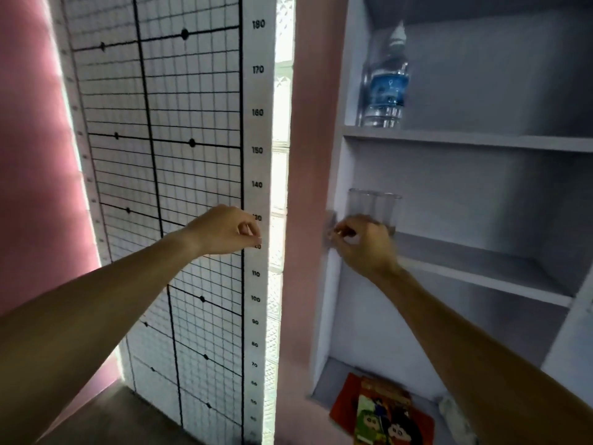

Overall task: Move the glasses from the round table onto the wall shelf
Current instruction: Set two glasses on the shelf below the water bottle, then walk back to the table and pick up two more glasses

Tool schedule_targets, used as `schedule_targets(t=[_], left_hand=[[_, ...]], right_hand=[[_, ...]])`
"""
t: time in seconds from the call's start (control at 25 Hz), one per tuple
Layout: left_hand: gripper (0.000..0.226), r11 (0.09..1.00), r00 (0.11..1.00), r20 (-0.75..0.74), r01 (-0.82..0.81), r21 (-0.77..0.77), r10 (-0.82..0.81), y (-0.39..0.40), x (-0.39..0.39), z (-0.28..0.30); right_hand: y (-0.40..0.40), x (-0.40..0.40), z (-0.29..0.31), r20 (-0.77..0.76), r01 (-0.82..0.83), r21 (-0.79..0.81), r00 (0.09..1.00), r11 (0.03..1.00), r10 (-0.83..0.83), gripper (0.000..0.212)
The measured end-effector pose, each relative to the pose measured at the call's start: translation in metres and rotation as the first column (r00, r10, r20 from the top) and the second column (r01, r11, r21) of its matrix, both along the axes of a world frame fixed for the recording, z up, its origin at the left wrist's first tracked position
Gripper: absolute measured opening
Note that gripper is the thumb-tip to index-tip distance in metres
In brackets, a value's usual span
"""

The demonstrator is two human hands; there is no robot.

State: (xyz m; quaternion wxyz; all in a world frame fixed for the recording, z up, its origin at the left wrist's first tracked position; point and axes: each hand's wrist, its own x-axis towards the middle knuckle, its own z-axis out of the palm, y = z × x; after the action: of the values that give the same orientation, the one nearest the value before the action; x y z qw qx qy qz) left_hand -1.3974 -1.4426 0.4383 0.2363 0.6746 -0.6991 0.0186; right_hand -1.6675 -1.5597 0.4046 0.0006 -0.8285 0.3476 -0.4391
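Observation:
A clear drinking glass [374, 205] stands upright at the left end of the middle board of the white wall shelf [481, 271]. My right hand [364, 247] is just in front of the glass and hides its base. Its fingers are curled in and point left, not wrapped around the glass, and nothing shows in them. My left hand [224, 231] hangs in the air to the left, in front of the height chart. Its fingers are curled together and hold nothing. The round table is out of view.
A water bottle [386, 81] stands at the left of the upper shelf board. Colourful cartoon packets [383, 412] lie in the bottom compartment. A gridded height chart [179, 187] covers the wall on the left, with a pink wall strip [305, 187] between it and the shelf.

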Motion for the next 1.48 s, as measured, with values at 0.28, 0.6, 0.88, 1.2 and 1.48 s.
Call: schedule_targets(t=[0.28,0.6,0.88,1.2,1.48], left_hand=[[0.018,0.957,0.963,-0.021,-0.262,0.127,0.267,0.151,0.129,-0.028],[0.025,0.732,0.759,0.042,-0.639,0.236,0.649,0.437,0.295,-0.067],[0.017,0.502,0.517,0.000,-0.830,0.244,0.856,0.647,0.360,-0.091],[0.017,0.184,0.183,-0.029,-0.950,0.253,0.983,0.821,0.433,-0.116],[0.020,0.005,-0.005,-0.038,-0.965,0.261,0.999,0.891,0.543,-0.113]], right_hand=[[0.103,0.193,-0.022,-0.103,-0.303,0.251,0.936,0.919,0.337,0.026],[0.330,0.430,-0.049,-0.114,-0.601,0.438,0.700,0.668,0.705,0.021],[0.522,0.583,-0.067,-0.164,-0.756,0.521,0.366,0.396,0.916,0.025],[0.687,0.740,-0.091,-0.206,-0.836,0.533,0.022,0.130,0.978,0.019],[0.768,0.898,-0.093,-0.247,-0.827,0.560,-0.119,0.042,0.962,0.027]])
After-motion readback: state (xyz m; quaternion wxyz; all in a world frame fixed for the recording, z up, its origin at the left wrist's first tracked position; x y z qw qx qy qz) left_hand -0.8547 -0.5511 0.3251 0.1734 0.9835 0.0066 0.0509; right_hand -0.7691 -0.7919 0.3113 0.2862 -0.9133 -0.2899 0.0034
